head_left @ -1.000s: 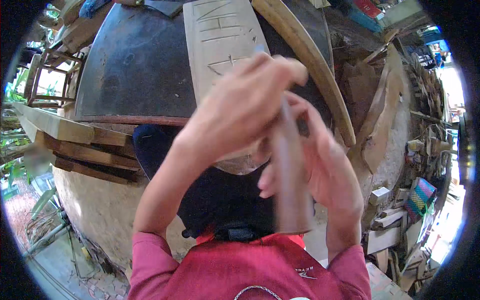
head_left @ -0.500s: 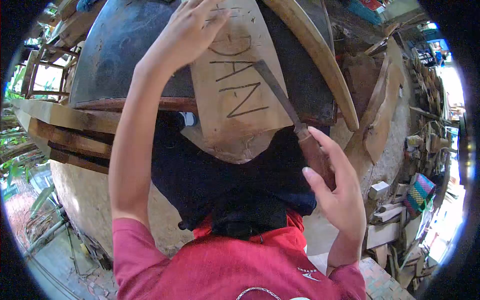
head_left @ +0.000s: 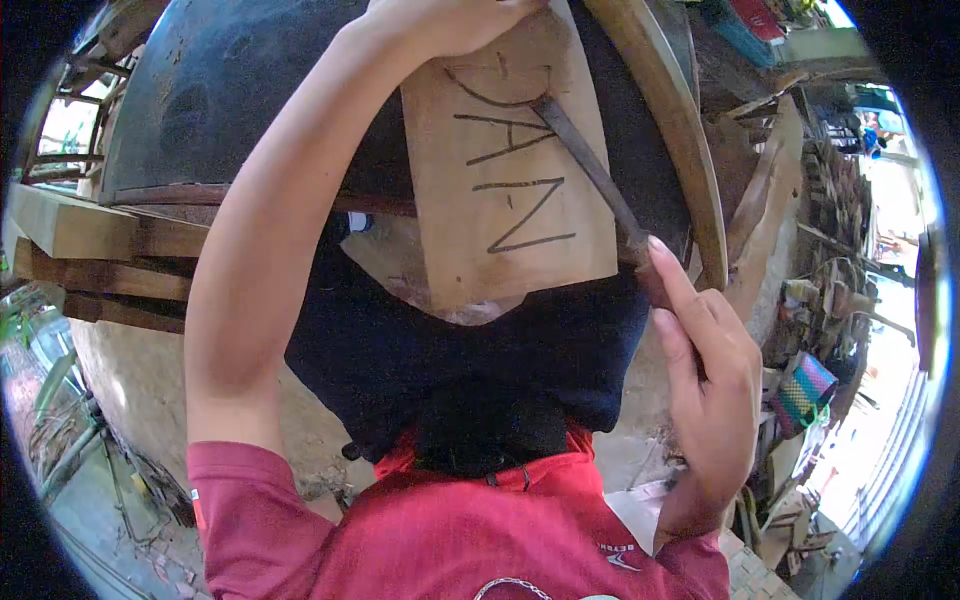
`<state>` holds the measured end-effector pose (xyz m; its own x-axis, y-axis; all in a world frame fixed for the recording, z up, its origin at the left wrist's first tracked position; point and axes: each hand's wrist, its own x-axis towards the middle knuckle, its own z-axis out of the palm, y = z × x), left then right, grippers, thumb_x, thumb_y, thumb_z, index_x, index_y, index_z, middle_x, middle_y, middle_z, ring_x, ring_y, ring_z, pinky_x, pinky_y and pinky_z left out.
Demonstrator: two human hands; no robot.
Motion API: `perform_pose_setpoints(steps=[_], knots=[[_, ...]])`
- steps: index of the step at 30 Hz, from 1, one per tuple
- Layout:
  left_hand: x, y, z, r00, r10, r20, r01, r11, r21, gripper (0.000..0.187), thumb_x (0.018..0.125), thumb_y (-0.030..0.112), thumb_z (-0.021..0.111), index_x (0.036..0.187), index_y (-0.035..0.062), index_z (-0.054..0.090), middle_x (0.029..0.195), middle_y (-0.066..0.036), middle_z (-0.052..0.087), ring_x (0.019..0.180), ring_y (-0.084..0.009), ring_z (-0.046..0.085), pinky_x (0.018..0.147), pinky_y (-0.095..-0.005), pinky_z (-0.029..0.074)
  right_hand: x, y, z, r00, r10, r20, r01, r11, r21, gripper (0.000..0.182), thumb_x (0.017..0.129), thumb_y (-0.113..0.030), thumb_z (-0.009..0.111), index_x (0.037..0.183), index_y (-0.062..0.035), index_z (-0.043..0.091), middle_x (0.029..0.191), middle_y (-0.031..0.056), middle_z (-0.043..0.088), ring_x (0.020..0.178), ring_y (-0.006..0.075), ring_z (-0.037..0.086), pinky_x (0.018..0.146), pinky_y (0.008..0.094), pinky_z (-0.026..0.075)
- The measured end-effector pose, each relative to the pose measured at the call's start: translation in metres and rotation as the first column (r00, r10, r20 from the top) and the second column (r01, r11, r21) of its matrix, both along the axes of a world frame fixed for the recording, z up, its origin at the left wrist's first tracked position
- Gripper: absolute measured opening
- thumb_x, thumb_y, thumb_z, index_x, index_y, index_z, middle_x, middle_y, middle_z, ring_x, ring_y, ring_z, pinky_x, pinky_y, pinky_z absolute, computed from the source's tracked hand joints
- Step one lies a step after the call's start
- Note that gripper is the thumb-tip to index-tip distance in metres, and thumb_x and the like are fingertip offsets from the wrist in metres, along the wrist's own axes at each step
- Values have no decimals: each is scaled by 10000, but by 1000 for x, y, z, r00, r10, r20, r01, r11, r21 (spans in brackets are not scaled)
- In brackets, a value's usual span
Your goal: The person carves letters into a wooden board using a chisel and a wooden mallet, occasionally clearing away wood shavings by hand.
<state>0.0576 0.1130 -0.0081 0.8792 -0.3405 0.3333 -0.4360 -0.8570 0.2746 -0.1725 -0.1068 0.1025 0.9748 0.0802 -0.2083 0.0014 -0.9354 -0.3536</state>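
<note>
A long chisel (head_left: 590,165) with a dark, narrow metal blade and a wooden handle is in my right hand (head_left: 715,365). The fingers wrap the handle, with the index finger stretched toward the blade. The blade slants up and left over a light wooden board (head_left: 520,215) marked with large dark letters, its tip between the D and the A. My left hand (head_left: 465,22) reaches over the board's far end, where the top edge of the view cuts off most of its fingers. The board's near end lies close to my lap.
Beneath the board is a dark curved wooden surface (head_left: 240,90). A curved wooden piece (head_left: 675,110) runs along its right side. Stacked timber (head_left: 120,250) juts out at left. At right are wood scraps and a colourful woven bag (head_left: 805,390).
My left hand has moved up and right to the view's top edge. My right hand has shifted slightly right and up with the chisel, its fingers now closer around the handle.
</note>
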Motion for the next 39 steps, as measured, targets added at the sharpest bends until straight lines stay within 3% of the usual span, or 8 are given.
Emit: perform_pose_setpoints(steps=[7, 12, 21, 30, 33, 35, 37, 39], knots=[[-4, 2, 1, 1000, -4, 8, 4, 1000, -21, 659, 1014, 483, 398, 1473, 10, 405, 1563, -209, 334, 1475, -347, 264, 1220, -436, 203, 9, 9, 11, 999, 10, -36, -13, 996, -88, 465, 917, 35, 542, 1372, -53, 577, 867, 134, 579, 763, 200, 540, 755, 279, 442], [-4, 2, 2, 1000, -14, 9, 14, 1000, -23, 658, 1019, 473, 384, 1478, 2, 394, 1565, -221, 323, 1480, -352, 250, 1225, -439, 189, 3, -7, 12, 997, 59, 50, -58, 998, -28, 478, 901, -12, 621, 1360, -147, 616, 771, 122, 540, 655, 247, 520, 643, 347, 448], [-6, 2, 4, 1000, -11, -7, 10, 1000, -15, 657, 1021, 482, 375, 1483, 15, 396, 1564, -204, 331, 1484, -344, 242, 1226, -440, 184, 17, -1, 27, 987, 11, -159, -19, 999, -50, 449, 928, 19, 523, 1373, -30, 567, 1116, 172, 667, 989, 232, 628, 923, 292, 439], [-7, 1, 2, 1000, 1, -4, -1, 1000, -15, 664, 1020, 491, 378, 1489, 21, 388, 1572, -188, 323, 1489, -337, 232, 1227, -437, 188, 20, -1, 21, 985, 33, -171, -39, 999, -31, 517, 883, 20, 577, 1396, -30, 538, 1140, 150, 671, 1085, 228, 624, 966, 300, 437], [-11, 2, 4, 1000, -2, -6, 1, 1000, -28, 664, 1020, 491, 379, 1491, 23, 387, 1574, -184, 321, 1490, -334, 231, 1227, -437, 189, 18, -16, 4, 991, 131, -35, -129, 989, 66, 583, 826, 43, 645, 1389, -69, 539, 962, 109, 635, 857, 233, 592, 787, 311, 466], [-7, 2, 1, 1000, -2, -9, 2, 999, -33, 663, 1020, 492, 381, 1492, 25, 387, 1575, -181, 319, 1490, -330, 232, 1226, -438, 190, 15, -19, -4, 998, 23, -52, -8, 962, 273, 584, 812, 41, 663, 1370, -82, 546, 893, 83, 628, 737, 212, 583, 687, 302, 481], [-5, 3, 1, 1000, 0, -12, 0, 1000, -28, 663, 1020, 493, 380, 1490, 27, 389, 1575, -182, 320, 1489, -330, 236, 1226, -439, 191, 6, -12, -4, 923, -232, -306, 365, 775, 515, 532, 827, 16, 644, 1344, -65, 548, 921, 66, 651, 734, 167, 591, 671, 274, 481], [-5, 3, 0, 1000, 2, -13, -3, 1000, -23, 662, 1020, 494, 379, 1489, 27, 391, 1575, -183, 320, 1488, -330, 239, 1225, -440, 191, 3, -26, -3, 867, -220, -448, 463, 689, 558, 497, 867, -43, 613, 1359, -67, 549, 951, 66, 663, 722, 122, 581, 648, 245, 465]])
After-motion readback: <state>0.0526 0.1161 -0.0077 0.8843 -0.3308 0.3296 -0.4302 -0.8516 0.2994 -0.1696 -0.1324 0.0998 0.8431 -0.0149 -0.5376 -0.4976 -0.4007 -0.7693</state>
